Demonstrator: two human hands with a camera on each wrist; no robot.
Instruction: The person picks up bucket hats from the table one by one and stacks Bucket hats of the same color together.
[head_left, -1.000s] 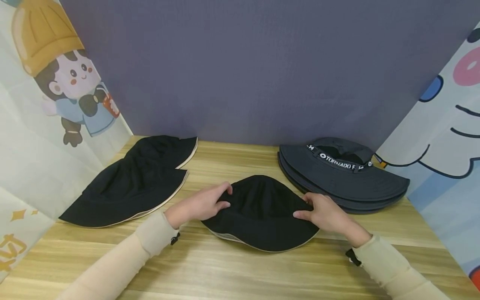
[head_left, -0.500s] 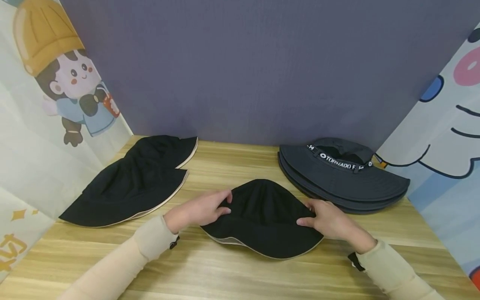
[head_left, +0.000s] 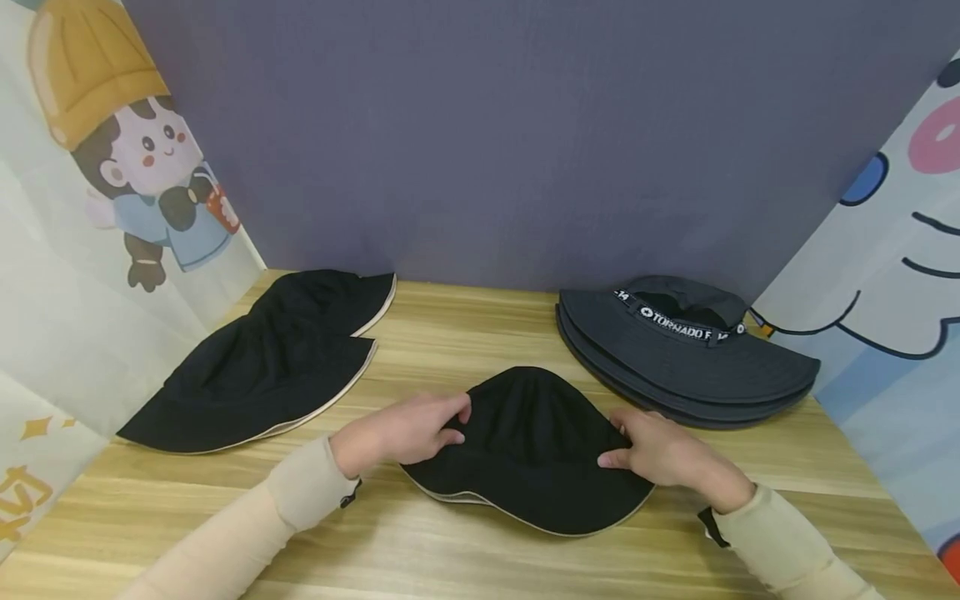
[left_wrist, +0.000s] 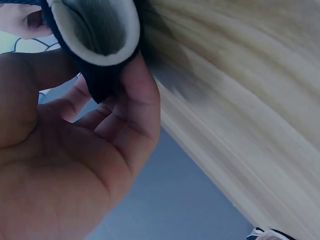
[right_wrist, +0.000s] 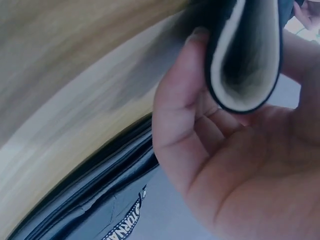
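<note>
Pinching black hat (head_left: 532, 446) between both hands' grip.

We hold both forearms angled inward (sleeves to the wrists), left hand (head_left: 405, 431) and right hand (head_left: 660, 450) each pinching, fingers curled.

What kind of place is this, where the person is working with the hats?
Probably a small staged tabletop booth, not a shop or home. A wooden table is closed in by a plain purple backdrop and cartoon-printed side panels. Only hats lie on it: the black bucket hat in hand, and a grey hat stack.
</note>
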